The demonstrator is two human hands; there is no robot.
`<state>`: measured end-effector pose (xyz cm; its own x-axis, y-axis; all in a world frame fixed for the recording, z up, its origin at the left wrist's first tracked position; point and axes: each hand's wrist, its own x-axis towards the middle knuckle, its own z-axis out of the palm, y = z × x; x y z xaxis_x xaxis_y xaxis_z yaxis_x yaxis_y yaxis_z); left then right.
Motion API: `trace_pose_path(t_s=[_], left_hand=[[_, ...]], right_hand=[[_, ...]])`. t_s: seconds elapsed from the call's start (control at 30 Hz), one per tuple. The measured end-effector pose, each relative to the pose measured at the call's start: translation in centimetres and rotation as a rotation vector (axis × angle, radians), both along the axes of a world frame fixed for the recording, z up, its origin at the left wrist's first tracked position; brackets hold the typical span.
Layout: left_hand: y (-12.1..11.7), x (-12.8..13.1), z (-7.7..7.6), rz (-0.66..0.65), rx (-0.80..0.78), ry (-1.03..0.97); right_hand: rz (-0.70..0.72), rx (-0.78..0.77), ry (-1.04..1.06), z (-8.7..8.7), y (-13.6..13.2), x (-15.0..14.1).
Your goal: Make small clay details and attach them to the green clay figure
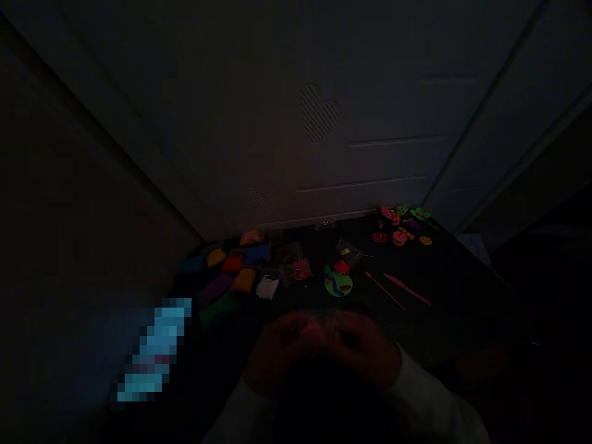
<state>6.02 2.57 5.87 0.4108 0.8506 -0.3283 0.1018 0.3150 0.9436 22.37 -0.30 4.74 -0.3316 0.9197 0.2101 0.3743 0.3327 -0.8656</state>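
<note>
In dim light, my left hand [275, 348] and my right hand [367, 345] are close together at the table's near edge. Between them is a small clear bag with pink modelling clay [313, 330], its film showing near the fingertips of both. The fingers of each hand are curled in and pinch the bag from either side. Just beyond lies a flat green clay disc [333, 287] with blue and red pieces on it, and a red clay piece [341, 266] touches its upper edge. Darkness hides the exact finger positions.
Several clay packets, among them a purple one [217, 287] and a white one [267, 287], lie to the left. Two slim pink tools [385, 290] rest on the right. Small clay figures [399, 237] stand at the back right. A pixelated bright patch [157, 348] glows at left.
</note>
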Motion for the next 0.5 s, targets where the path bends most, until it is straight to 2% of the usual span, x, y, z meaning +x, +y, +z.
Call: trace_pose_path(t_s=[0.1, 0.3, 0.5], left_hand=[[0.0, -0.2, 0.1, -0.007, -0.004, 0.011], [0.0, -0.2, -0.1, 0.082, -0.036, -0.023], [-0.4, -0.1, -0.4, 0.084, -0.002, -0.016]], right_hand=[[-0.011, -0.061, 0.089, 0.5, -0.5, 0.3], [-0.177, -0.078, 0.116, 0.9, -0.9, 1.1], [-0.08, -0.093, 0.073, 1.0, -0.5, 0.9]])
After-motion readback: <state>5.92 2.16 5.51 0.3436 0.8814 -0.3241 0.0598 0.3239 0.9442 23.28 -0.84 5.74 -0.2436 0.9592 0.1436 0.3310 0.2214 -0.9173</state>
